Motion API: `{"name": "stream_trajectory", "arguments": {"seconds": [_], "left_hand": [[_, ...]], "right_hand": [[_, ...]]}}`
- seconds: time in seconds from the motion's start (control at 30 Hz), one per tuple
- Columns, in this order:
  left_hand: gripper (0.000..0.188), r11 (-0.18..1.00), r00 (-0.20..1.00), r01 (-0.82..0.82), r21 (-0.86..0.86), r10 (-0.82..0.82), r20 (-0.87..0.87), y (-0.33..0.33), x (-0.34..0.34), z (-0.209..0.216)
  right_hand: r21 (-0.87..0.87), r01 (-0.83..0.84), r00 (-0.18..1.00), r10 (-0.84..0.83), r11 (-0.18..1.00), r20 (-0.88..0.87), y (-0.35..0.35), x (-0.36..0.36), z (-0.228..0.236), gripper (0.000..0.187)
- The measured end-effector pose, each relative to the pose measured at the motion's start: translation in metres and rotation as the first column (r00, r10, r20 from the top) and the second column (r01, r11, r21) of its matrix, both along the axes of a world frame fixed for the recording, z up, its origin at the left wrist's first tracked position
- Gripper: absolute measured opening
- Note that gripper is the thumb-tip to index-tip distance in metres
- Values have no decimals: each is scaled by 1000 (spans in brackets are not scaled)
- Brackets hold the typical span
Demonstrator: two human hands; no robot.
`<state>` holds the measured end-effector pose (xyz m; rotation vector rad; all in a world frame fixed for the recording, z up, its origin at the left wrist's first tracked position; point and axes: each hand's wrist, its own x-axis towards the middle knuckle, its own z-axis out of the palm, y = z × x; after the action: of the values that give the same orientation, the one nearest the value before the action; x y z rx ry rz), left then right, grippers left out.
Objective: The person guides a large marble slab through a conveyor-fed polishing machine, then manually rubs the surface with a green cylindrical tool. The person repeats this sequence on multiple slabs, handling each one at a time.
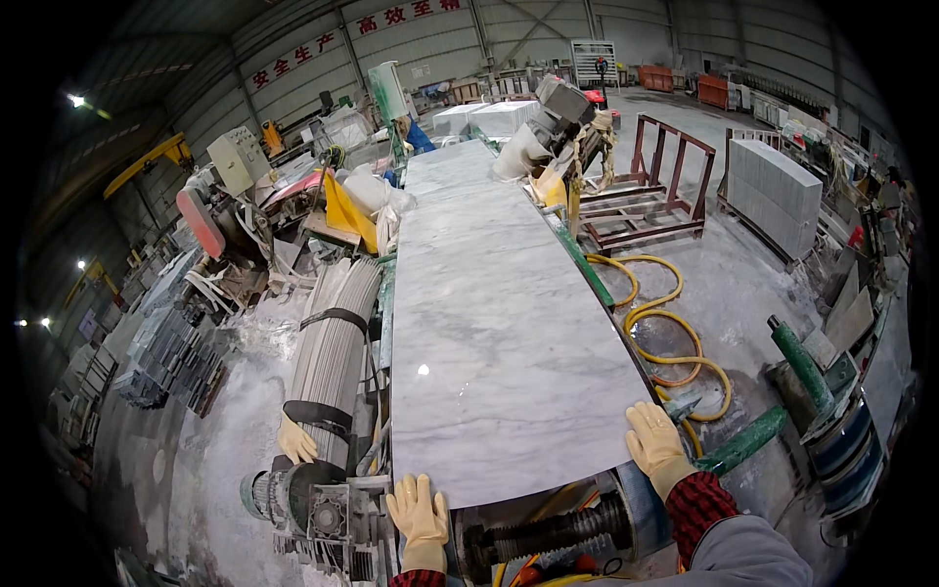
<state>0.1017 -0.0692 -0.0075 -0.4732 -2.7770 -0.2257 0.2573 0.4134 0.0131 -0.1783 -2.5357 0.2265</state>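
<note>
A long polished slab of white-grey veined stone [509,323] lies flat on a conveyor-like machine and stretches away from me. My left hand [421,523], in a cream rubber glove, rests at its near left corner with the fingers stretched forward. On the near right edge lies my right hand [657,445], gloved alike, its fingers extended over the stone. Both hands are open, and their palms are hidden. Below the slab's near edge a dark ribbed screw or roller [548,528] shows. Red-and-black checked cuffs show at both wrists.
Left of the slab are a loose cream glove [296,440], a strapped bundle of pale strips [337,333] and a motor [274,496]. Yellow hose [675,318] coils on the right floor, near a rust-red metal frame [650,191]. Machine heads [553,127] flank the slab's far end.
</note>
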Motion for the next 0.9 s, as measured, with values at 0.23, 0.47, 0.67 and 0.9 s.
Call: {"name": "stream_trajectory", "arguments": {"seconds": [0.23, 0.47, 0.67, 0.9], "left_hand": [[55, 1000, 998, -11, 4, 10, 57, 3, 6, 14], [56, 1000, 999, -5, 16, 4, 48, 2, 9, 11], [56, 1000, 999, -7, 23, 6, 50, -1, 9, 4], [56, 1000, 998, -9, 11, 9, 57, -3, 11, 2]], "right_hand": [[13, -19, 1000, 19, 1000, -9, -2, 2, 5, 47], [12, -22, 1000, 22, 1000, 4, -2, 5, 5, 47], [-8, -16, 1000, 16, 1000, 12, -3, 8, 4, 48], [-8, -23, 1000, 23, 1000, 11, -2, 10, 1, 47]]}}
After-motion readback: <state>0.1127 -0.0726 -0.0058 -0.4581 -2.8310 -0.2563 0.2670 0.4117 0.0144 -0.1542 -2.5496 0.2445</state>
